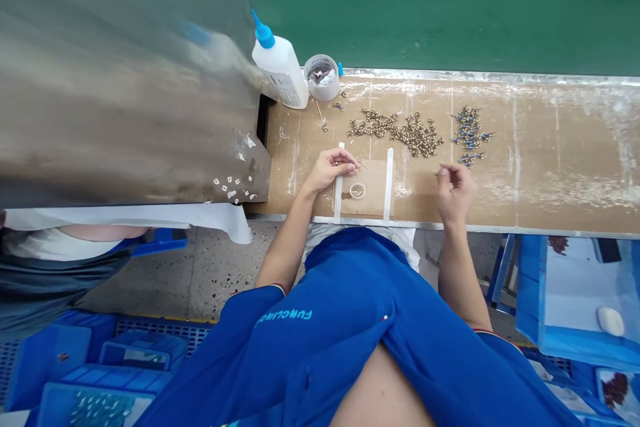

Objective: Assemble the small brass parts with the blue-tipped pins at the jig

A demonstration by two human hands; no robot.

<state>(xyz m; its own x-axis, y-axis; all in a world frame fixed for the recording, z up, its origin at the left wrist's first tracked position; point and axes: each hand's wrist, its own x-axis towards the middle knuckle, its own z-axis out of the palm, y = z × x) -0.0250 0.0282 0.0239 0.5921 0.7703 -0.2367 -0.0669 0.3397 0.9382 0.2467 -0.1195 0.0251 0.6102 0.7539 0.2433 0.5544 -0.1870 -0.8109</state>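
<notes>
My left hand (336, 168) is pinched closed above a cardboard pad, with a thin, tiny piece barely showing at its fingertips. Just below those fingertips sits a small round dish (357, 191) holding a little whitish stuff. My right hand (455, 188) hovers over the bench to the right, thumb and fingers pressed together; blur hides whatever they hold. Beyond the hands lies a heap of small brass-coloured metal parts (417, 137). Right of it is a second group of similar parts with blue bits (469, 128), nearest my right hand.
A white bottle with a blue nozzle (283, 70) and a tape roll holding scraps (323, 78) stand at the back left. A metal panel (125, 80) borders the left. White strips (389, 183) edge the pad. Blue crates (530, 300) stand below; another person (50, 273) sits left.
</notes>
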